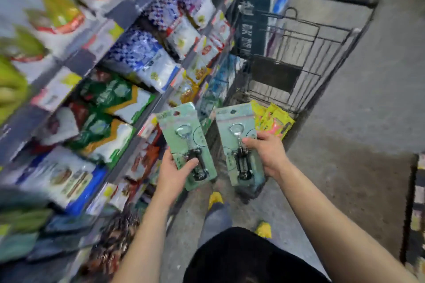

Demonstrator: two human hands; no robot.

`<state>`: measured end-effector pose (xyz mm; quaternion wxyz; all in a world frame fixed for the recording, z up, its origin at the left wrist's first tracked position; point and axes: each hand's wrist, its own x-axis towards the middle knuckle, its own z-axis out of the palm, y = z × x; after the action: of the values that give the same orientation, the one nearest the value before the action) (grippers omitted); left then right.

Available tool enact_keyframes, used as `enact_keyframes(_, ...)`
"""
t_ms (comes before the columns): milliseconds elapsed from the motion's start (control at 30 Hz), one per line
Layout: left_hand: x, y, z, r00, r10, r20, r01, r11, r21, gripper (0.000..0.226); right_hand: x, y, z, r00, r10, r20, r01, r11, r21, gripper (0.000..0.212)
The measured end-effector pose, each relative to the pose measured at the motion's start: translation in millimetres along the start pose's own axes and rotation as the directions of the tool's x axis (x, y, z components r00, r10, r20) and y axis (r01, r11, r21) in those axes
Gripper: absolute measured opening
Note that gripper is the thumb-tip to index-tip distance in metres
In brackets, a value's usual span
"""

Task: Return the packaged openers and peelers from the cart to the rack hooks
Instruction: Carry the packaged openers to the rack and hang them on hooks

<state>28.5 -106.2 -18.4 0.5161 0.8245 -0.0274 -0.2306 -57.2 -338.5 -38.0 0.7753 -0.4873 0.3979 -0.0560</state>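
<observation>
Grip of left hand (176, 173) clasps left opener pack (178, 131), right hand (268, 156) right opener pack (226, 126) (both green).

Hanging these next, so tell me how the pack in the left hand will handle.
The pack probably stays fairly stiff: its card lies flat though the left hand holds only the bottom. It is likely bottom-heavy, since the dark opener sits low on it.

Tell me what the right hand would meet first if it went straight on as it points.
The right hand, gripping a green opener pack, points up and left. That line probably reaches the shelf's bagged goods beside the cart first; depth is unclear.
</observation>
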Motion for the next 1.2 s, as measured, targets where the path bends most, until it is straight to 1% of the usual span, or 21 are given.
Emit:
enact_keyframes(33, -16.5, -7.1, -7.8, 0.999, -0.008, -0.051, 0.006, 1.0, -0.027, 0.051, -9.6, 3.0, 5.9, 0.999, 0.005, 0.032, -0.004, 1.0, -0.027, 0.013)
enact_keyframes(133, -67.0, -25.8, -29.3, 0.979, -0.033, -0.199, 0.017, 0.996, -0.083, 0.047, -36.9, 18.3, 29.5, 0.99, 0.039, 0.135, -0.026, 0.995, -0.093, 0.016)
enact_keyframes(233, -116.3, -46.0, -51.4, 0.942, -0.064, -0.329, 0.008, 0.985, -0.17, 0.04, -63.6, 41.9, 59.0, 0.969, 0.066, 0.239, -0.029, 0.988, -0.155, 0.017)
enact_keyframes(333, -168.7, -70.9, -80.0, 0.895, -0.138, -0.424, 0.031, 0.968, -0.25, 0.035, -97.7, 68.1, 91.0, 0.937, 0.077, 0.341, 0.004, 0.973, -0.231, 0.011)
enact_keyframes(400, -206.8, -87.7, -101.0, 0.861, -0.159, -0.482, 0.034, 0.965, -0.258, 0.034, -123.9, 86.7, 112.5, 0.903, 0.093, 0.42, 0.03, 0.96, -0.278, 0.01)
enact_keyframes(500, -274.1, -111.8, -134.6, 0.805, -0.157, -0.572, 0.023, 0.972, -0.235, 0.034, -171.0, 119.6, 146.1, 0.833, 0.137, 0.536, 0.048, 0.947, -0.317, 0.017)
enact_keyframes(600, -349.9, -143.1, -165.6, 0.745, -0.181, -0.642, 0.015, 0.967, -0.255, 0.036, -229.1, 163.4, 174.5, 0.748, 0.177, 0.64, 0.109, 0.918, -0.381, 0.014)
enact_keyframes(667, -404.7, -166.6, -182.8, 0.702, -0.204, -0.682, 0.005, 0.96, -0.282, 0.033, -273.7, 194.8, 189.3, 0.698, 0.185, 0.692, 0.149, 0.907, -0.393, 0.012)
enact_keyframes(767, -487.7, -201.4, -202.4, 0.641, -0.245, -0.727, -0.003, 0.947, -0.322, 0.032, -344.0, 241.1, 206.1, 0.665, 0.214, 0.716, 0.146, 0.903, -0.405, 0.016)
enact_keyframes(867, -568.3, -232.3, -214.1, 0.575, -0.274, -0.771, -0.047, 0.93, -0.365, 0.033, -409.6, 283.6, 217.0, 0.612, 0.263, 0.746, 0.143, 0.891, -0.431, 0.013)
enact_keyframes(967, -636.5, -264.3, -224.0, 0.516, -0.331, -0.79, -0.06, 0.906, -0.419, 0.032, -467.6, 316.8, 225.7, 0.579, 0.305, 0.756, 0.161, 0.866, -0.473, 0.01)
enact_keyframes(1100, -695.3, -307.7, -231.8, 0.421, -0.431, -0.798, -0.106, 0.85, -0.515, 0.029, -516.3, 357.1, 236.0, 0.512, 0.391, 0.765, 0.191, 0.816, -0.545, 0.014)
enact_keyframes(1200, -718.6, -329.0, -237.3, 0.392, -0.481, -0.784, -0.139, 0.812, -0.567, 0.025, -534.4, 387.0, 247.0, 0.477, 0.441, 0.76, 0.228, 0.773, -0.592, 0.018)
